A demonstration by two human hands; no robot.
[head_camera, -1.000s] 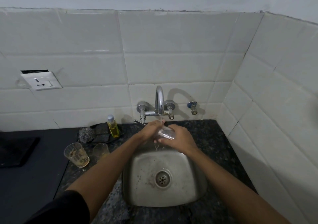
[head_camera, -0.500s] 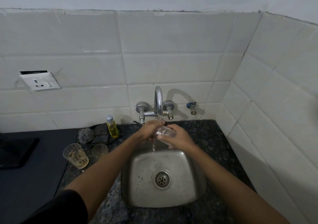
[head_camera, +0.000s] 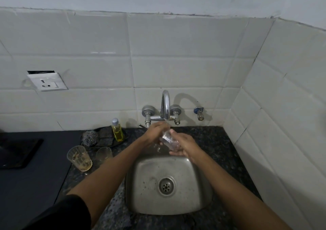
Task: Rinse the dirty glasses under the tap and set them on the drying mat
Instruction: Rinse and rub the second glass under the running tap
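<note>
I hold the glass [head_camera: 169,141] tilted under the tap [head_camera: 165,106], my right hand [head_camera: 183,146] curled around its lower part and my left hand [head_camera: 156,132] gripping the rim end, so that the thin water runs over it and falls into the sink [head_camera: 202,185]. Two more dirty glasses [head_camera: 80,158] wait on the desk [head_camera: 211,141] to the left, near the soap bottle [head_camera: 117,130]. I cannot read any label or writing.
</note>
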